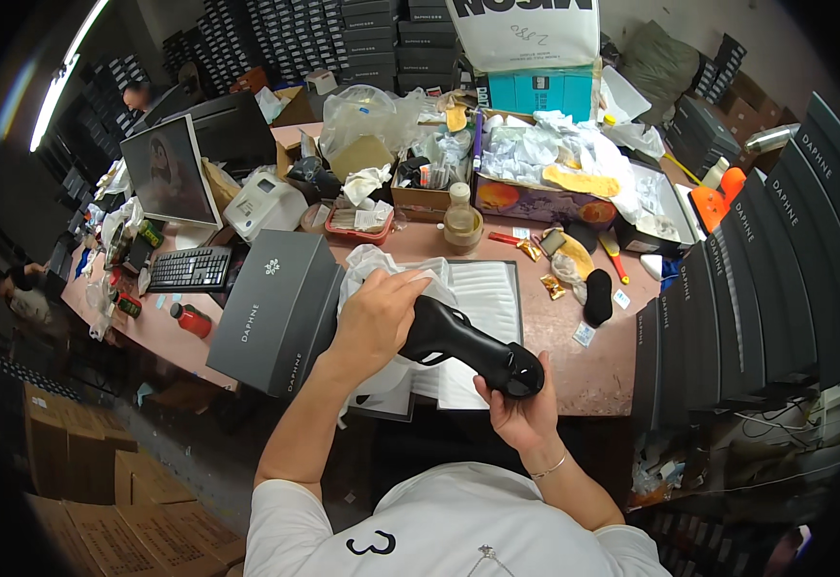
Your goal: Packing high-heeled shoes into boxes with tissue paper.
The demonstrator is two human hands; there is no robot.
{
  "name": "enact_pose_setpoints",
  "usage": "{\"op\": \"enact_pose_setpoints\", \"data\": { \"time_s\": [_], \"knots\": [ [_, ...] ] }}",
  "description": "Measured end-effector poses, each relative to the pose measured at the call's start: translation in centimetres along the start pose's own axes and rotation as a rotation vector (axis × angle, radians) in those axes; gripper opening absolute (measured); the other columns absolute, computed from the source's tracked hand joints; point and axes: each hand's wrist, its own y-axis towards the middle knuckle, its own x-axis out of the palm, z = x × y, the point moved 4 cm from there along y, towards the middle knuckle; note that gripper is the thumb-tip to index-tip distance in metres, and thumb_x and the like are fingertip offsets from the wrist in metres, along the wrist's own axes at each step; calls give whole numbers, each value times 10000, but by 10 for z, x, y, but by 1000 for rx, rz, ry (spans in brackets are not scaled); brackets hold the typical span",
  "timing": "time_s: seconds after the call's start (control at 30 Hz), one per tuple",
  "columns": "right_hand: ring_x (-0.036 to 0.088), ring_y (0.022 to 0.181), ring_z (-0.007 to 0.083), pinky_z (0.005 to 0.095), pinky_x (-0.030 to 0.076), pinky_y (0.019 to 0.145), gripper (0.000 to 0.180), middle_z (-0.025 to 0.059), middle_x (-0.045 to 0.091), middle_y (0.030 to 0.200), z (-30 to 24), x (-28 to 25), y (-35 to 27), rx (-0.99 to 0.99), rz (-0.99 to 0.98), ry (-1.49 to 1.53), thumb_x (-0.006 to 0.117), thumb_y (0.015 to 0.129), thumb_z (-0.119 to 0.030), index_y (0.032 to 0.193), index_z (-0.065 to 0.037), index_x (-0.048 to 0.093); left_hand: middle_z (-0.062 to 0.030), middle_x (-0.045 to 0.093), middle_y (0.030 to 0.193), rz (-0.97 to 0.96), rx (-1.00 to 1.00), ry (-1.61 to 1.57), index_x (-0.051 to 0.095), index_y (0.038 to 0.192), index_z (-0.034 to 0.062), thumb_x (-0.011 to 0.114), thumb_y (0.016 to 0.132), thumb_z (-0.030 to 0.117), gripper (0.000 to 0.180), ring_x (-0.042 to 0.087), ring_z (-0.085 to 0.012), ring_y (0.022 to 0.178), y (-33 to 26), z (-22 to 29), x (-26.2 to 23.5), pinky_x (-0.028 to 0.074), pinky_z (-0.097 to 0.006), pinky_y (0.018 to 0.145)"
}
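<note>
A glossy black shoe [468, 344] is held between my two hands above the table, its toe pointing to the lower right. My left hand [377, 322] is closed over the heel end, beside crumpled white tissue paper [374, 258]. Under the toe, my right hand [526, 409] curls its fingers and thumb round the front of the shoe. Below and behind the shoe lies an open shoebox [483, 288] lined with white padded paper. A dark grey shoebox lid or closed box [290, 298] is tilted against the tissue, left of my left hand.
Stacked dark shoeboxes [757, 260] rise at the right edge. A keyboard [189, 269], a monitor [170, 173], a white label printer [264, 205] and a red-capped bottle [191, 320] stand left. Behind are a glue jar [461, 221] and a carton of crumpled paper [545, 192].
</note>
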Motion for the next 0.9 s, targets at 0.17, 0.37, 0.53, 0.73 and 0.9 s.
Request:
{"op": "enact_pose_setpoints", "data": {
  "time_s": [0.17,0.37,0.53,0.73,0.9],
  "knots": [
    [481,1212,429,404,583,843,632,212,526,1277,-11,-6,5,-46,3,43,393,929,-599,1305,-102,498,-134,648,1078,-125,-33,-30,617,1110,33,569,793,2,322,596,-305,959,4,-1,10,483,-380,842],
    [450,1256,386,448,472,1005,568,200,521,1281,-4,5,8,-182,58,-113,468,942,-500,1268,-36,507,-124,652,1084,-136,71,-163,621,1100,54,567,796,-7,315,646,-303,937,1,30,14,534,-360,775],
    [523,1171,216,362,426,1016,420,82,564,1221,17,-16,16,-397,-85,-741,545,939,-338,1254,-64,500,-81,674,1039,-132,395,-148,631,1160,91,611,772,60,389,680,-199,795,-15,86,33,551,-288,639],
    [490,1232,271,422,410,1036,484,125,498,1353,-25,23,23,-269,-371,-390,501,951,-282,1372,-57,424,-103,669,1096,-123,434,-344,646,1127,64,618,746,9,386,679,-200,753,-44,91,58,549,-288,618],
    [409,1307,290,428,339,1085,523,147,425,1419,-35,-3,22,-352,-305,-506,471,962,-327,1395,-43,397,-108,669,1055,57,374,-580,650,1084,49,609,744,-25,351,677,-241,767,-34,109,70,555,-298,632]
  ]
}}
